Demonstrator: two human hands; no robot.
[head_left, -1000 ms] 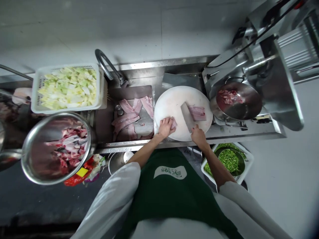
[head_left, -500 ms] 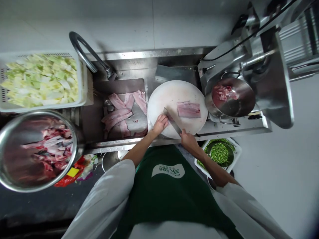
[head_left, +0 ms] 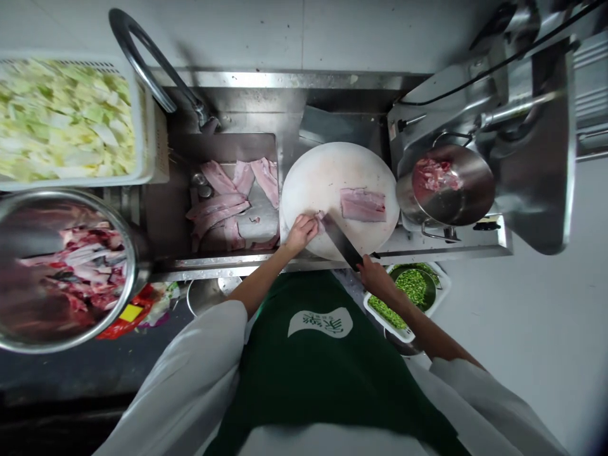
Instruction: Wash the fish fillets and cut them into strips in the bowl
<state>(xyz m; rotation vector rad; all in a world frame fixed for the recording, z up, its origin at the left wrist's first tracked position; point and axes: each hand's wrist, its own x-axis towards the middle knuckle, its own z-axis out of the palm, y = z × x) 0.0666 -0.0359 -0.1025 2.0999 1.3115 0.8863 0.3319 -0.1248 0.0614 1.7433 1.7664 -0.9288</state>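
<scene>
My right hand (head_left: 377, 277) is closed round the handle of a knife (head_left: 342, 242), whose dark blade lies slantwise over the round white cutting board (head_left: 304, 171). Its tip is close to a small piece of fish (head_left: 320, 221) at the board's left front. The fingers of my left hand (head_left: 303, 233) are bent and pressed on that piece, hiding part of it. A larger fish fillet (head_left: 363, 205) lies flat on the right half of the board, apart from both hands.
Left of the board, several fillets (head_left: 218, 212) lie in the sink (head_left: 244, 149) under a faucet (head_left: 156, 79). A cabbage basket (head_left: 142, 126) and a steel bowl of fish scraps (head_left: 130, 237) stand further left. A pot (head_left: 468, 196) is right; chopped greens (head_left: 411, 288) sit below.
The knife has swung away from my left hand, its handle moving right, and its blade now looks dark. The small fish piece shows more at my left fingertips. The whole view has shifted slightly.
</scene>
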